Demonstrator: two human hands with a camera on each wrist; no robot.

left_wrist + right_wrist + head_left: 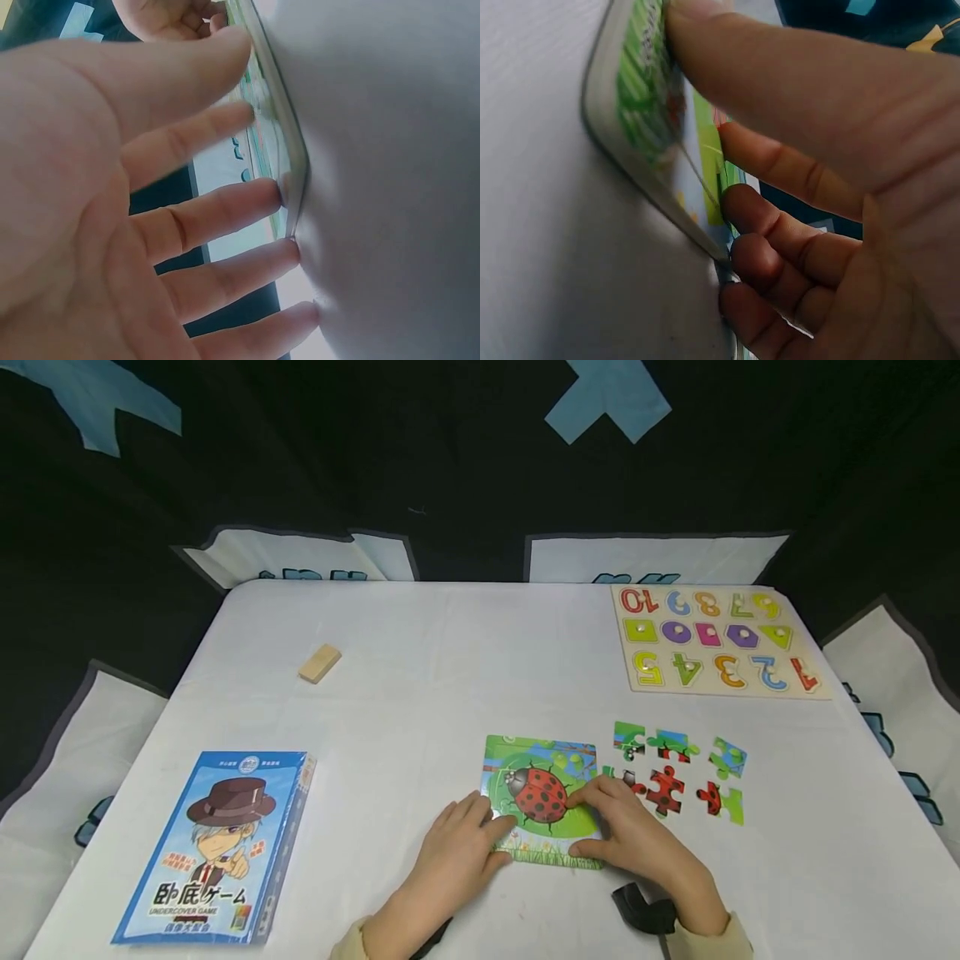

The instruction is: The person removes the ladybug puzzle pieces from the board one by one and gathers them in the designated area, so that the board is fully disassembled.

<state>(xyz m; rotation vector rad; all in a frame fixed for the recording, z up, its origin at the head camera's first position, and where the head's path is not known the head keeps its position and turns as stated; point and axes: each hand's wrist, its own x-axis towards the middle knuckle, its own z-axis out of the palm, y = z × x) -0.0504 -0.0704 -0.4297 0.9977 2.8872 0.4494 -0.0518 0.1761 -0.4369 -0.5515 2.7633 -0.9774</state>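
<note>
A square ladybug puzzle board point(536, 793) lies flat on the table between both hands, showing a red spotted ladybug on green. My left hand point(462, 843) rests at its left edge; in the left wrist view its fingers point(232, 206) are mostly straight and touch the rim. My right hand point(633, 827) lies over the board's right side. Its index fingertip is at the ladybug, and its thumb point(742, 52) rests on the grass picture near the lower corner. The other fingers bend loosely by the edge. Loose jigsaw pieces point(665, 791) lie right of the board, one partly hidden.
A wooden number-and-shape board point(705, 672) lies at the back right. A small wooden block point(320, 663) sits at the back left. A blue game box point(213, 843) lies at the front left of the white table point(450, 693). Dark cloth point(465, 460) hangs behind.
</note>
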